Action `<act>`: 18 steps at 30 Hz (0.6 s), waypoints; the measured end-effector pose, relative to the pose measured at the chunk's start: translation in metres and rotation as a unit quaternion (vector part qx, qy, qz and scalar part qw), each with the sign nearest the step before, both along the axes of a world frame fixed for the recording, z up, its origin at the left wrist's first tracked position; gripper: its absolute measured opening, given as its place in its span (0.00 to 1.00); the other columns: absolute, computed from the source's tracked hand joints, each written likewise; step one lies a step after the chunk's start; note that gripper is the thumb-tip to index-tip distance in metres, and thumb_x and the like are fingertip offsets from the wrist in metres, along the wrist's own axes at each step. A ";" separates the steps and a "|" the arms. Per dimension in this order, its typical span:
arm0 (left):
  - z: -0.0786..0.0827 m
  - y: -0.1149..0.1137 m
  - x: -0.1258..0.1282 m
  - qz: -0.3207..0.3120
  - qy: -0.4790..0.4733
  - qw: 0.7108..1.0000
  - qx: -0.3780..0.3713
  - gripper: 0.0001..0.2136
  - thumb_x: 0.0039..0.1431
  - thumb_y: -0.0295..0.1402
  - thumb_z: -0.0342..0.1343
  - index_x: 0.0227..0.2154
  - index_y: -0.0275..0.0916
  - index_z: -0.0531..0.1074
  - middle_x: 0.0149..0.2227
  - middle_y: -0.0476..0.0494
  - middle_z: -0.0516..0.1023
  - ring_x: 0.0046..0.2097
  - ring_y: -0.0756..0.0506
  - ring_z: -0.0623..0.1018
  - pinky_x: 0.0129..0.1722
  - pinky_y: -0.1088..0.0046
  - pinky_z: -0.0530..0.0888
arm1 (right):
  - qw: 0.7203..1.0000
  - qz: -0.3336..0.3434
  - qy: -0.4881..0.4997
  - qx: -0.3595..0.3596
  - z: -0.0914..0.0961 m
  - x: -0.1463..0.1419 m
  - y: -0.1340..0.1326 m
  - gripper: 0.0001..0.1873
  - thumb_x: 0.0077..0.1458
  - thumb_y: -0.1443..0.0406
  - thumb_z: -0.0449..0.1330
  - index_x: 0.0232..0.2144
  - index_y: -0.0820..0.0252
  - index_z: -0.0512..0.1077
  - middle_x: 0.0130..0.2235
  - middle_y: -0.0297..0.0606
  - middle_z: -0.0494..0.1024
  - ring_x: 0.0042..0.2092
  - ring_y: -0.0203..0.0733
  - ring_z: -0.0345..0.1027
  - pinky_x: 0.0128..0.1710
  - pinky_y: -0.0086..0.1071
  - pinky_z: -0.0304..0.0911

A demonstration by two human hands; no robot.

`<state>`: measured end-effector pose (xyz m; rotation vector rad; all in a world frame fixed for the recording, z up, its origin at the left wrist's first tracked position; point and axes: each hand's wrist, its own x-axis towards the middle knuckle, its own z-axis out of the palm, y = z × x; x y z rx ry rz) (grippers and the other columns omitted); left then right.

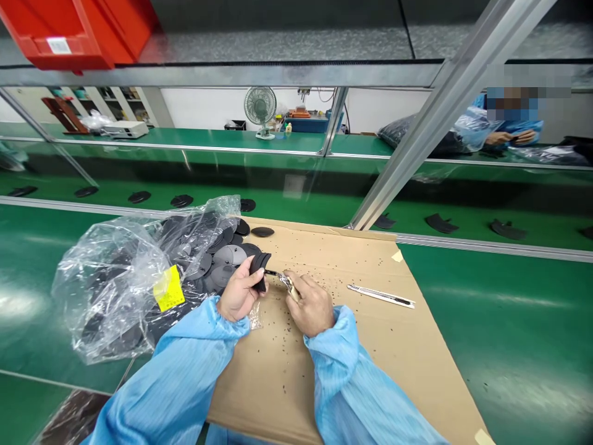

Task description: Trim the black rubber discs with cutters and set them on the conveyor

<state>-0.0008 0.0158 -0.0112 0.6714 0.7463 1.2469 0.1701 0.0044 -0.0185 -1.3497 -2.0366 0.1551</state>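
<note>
My left hand [238, 293] is closed around a small black plastic part [259, 266], held upright over a sheet of cardboard [352, 346]. My right hand [311, 304] grips a small metal trimming tool [283, 280] whose tip touches the black part. Both arms wear light blue sleeves. Tiny black shavings are scattered on the cardboard around my hands. Just left of my left hand, a clear plastic bag [120, 278] with a yellow label holds several black round discs [227, 256], some spilling from its mouth.
A thin metal knife [380, 295] lies on the cardboard to the right. Beyond it a green conveyor belt [296, 204] carries black parts. A slanted aluminium post [417, 130] rises behind the cardboard. Another person in blue [512, 127] works at far right. A red bin [78, 31] sits overhead.
</note>
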 end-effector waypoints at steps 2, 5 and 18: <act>0.001 -0.001 0.000 0.000 0.003 1.000 -0.005 0.20 0.48 0.33 0.62 0.44 0.41 0.64 0.25 0.51 0.67 0.26 0.50 0.72 0.25 0.75 0.67 | 1.000 0.008 0.008 -0.018 0.000 0.000 0.000 0.24 0.47 0.71 0.52 0.47 0.55 0.70 0.33 0.36 0.74 0.32 0.41 0.68 0.33 0.31 0.62; 0.005 -0.002 0.001 0.008 0.023 1.000 -0.009 0.22 0.47 0.33 0.63 0.45 0.42 0.62 0.27 0.51 0.68 0.28 0.50 0.74 0.27 0.73 0.70 | 0.998 0.016 0.056 -0.033 -0.001 -0.002 -0.001 0.22 0.48 0.70 0.52 0.47 0.56 0.70 0.34 0.37 0.74 0.34 0.41 0.69 0.35 0.31 0.63; 0.010 0.002 -0.003 0.031 -0.060 0.996 -0.052 0.15 0.49 0.32 0.62 0.40 0.40 0.67 0.30 0.49 0.70 0.29 0.51 0.71 0.26 0.77 0.69 | 0.995 0.042 0.075 -0.048 0.000 -0.007 -0.006 0.22 0.50 0.68 0.53 0.49 0.58 0.69 0.34 0.38 0.73 0.35 0.41 0.67 0.36 0.32 0.63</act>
